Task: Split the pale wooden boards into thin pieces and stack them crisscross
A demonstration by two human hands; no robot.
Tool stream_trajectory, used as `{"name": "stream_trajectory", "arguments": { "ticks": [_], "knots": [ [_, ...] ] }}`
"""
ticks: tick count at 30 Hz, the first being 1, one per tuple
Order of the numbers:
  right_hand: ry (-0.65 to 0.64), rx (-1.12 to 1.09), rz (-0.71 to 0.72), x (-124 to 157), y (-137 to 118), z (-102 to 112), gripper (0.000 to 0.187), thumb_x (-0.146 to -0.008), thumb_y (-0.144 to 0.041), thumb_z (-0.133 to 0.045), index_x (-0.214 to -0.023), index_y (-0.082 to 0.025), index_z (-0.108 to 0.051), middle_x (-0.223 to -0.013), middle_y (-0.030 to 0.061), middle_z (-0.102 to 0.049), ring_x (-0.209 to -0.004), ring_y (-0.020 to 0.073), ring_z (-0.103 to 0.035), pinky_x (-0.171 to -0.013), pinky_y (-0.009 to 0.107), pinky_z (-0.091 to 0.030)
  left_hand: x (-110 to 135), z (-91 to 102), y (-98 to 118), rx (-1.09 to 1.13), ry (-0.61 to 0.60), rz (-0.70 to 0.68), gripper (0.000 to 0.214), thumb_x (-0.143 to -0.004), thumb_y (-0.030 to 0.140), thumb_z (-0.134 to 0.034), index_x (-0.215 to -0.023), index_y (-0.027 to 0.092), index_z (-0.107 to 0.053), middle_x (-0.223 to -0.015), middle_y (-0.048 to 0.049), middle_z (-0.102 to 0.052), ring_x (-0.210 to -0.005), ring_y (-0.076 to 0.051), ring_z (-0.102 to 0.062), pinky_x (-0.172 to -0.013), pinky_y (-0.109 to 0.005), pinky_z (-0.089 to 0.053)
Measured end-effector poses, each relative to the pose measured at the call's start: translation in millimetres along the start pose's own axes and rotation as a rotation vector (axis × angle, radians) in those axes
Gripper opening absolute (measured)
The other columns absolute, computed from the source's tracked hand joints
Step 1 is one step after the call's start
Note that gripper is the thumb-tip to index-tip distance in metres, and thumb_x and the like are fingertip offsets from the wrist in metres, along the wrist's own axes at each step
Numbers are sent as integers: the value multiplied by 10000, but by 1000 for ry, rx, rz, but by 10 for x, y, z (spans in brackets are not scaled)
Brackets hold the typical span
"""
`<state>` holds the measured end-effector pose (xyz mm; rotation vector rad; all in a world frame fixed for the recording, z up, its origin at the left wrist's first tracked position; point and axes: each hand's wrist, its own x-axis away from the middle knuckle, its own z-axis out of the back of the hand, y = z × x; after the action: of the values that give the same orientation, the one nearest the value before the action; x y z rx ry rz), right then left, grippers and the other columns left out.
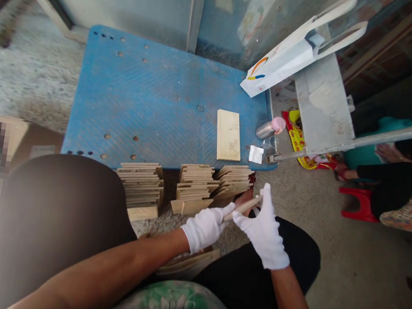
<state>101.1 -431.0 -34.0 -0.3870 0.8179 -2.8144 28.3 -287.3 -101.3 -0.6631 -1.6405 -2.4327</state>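
Observation:
Both my hands wear white gloves and hold a thin wooden board (243, 208) over my lap, seen nearly edge-on and tilted. My left hand (206, 227) grips its lower left end. At the other end, my right hand (262, 230) has its thumb and fingers around the board's edge. Just beyond my hands stand rows of similar thin boards: a left row (139, 186), a middle row (194, 184) and a right row (233, 180). A small stack of pale boards (229, 136) lies flat on the blue table (151, 105).
A pink-lidded metal bottle (266, 130) and a white packet (256, 154) sit at the table's right end. Behind them leans a white bag (281, 65). To the right are a metal pole (395, 133), a red stool (357, 203) and a seated person (390, 187). A cardboard box (38, 139) is at left.

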Motion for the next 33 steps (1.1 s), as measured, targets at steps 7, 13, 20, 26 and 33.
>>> {"name": "stream_trajectory", "arguments": {
  "ticks": [7,13,20,26,33],
  "knots": [
    [85,130,87,190,-6,-160,1189,-614,-520,-749,-1546,-130,-122,-1513,222,-304,-1317,373,-443,-1038,486,-439,87,-17,43,56,-103,-44,574,-885,301,-482,-1456,265,-432,-1369,-73,-588,-1182,-261,-603,-1016,-324,-441],
    [204,203,-75,176,-53,-272,1028,-642,-508,-718,-1496,-117,-302,-1345,206,-497,-1176,341,-560,-985,460,-477,2,-30,13,-94,-197,18,548,-923,346,-420,-1465,263,-409,-1289,-119,-638,-1144,-291,-626,-964,-389,-475],
    [239,223,-126,-53,151,-402,1056,-591,-560,-734,-1451,-76,-358,-1347,227,-468,-1229,349,-502,-1053,454,-402,-131,-128,-226,-349,-161,80,641,-909,289,-433,-1489,57,-286,-1314,-211,-590,-1135,-298,-623,-956,-380,-487],
    [227,262,-202,-305,400,-601,1051,-589,-543,-733,-1442,-65,-348,-1355,239,-426,-1299,364,-407,-1048,451,-389,-146,-55,-308,-441,-228,133,486,-866,236,-510,-1299,17,-505,-1180,-250,-646,-1069,-358,-646,-894,-458,-512],
    [175,268,-175,-504,688,-930,1067,-584,-535,-730,-1439,-37,-331,-1375,247,-407,-1316,350,-372,-1083,447,-343,-217,36,-301,-408,-174,107,338,-910,287,-473,-1166,108,-599,-1124,-184,-679,-1052,-307,-657,-910,-404,-503]
  ]
}}
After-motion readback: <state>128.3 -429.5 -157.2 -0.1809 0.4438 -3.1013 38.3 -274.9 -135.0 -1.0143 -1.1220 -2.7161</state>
